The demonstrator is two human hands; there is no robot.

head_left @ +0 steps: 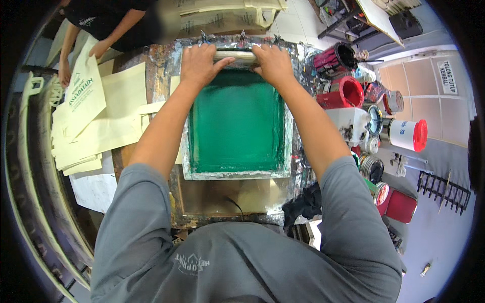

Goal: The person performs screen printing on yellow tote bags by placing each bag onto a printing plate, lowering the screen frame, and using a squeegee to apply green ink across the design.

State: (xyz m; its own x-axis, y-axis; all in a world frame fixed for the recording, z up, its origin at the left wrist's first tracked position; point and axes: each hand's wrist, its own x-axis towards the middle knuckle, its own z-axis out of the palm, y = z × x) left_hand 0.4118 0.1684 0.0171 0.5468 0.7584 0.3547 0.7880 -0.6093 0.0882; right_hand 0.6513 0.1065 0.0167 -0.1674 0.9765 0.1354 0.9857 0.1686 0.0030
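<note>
A screen-printing frame (235, 175) with pale, ink-stained edges lies in front of me, its mesh (235, 126) coated in green ink. At its far end, a squeegee (236, 57) with a pale handle spans much of the frame's width. My left hand (199, 63) is closed on the left end of the handle, thumb stretched along it. On the right end, my right hand (273, 63) grips the same handle, fingers curled over the far side. The squeegee's blade is mostly hidden, with dark green ink along its near side.
At the far left, a co-worker's hands (98, 49) hold a printed cream bag (87, 93) above a stack of cream bags (124, 113). Ink cans and tubs (348, 93) crowd the right edge. A black cloth (304, 204) lies at the near right corner.
</note>
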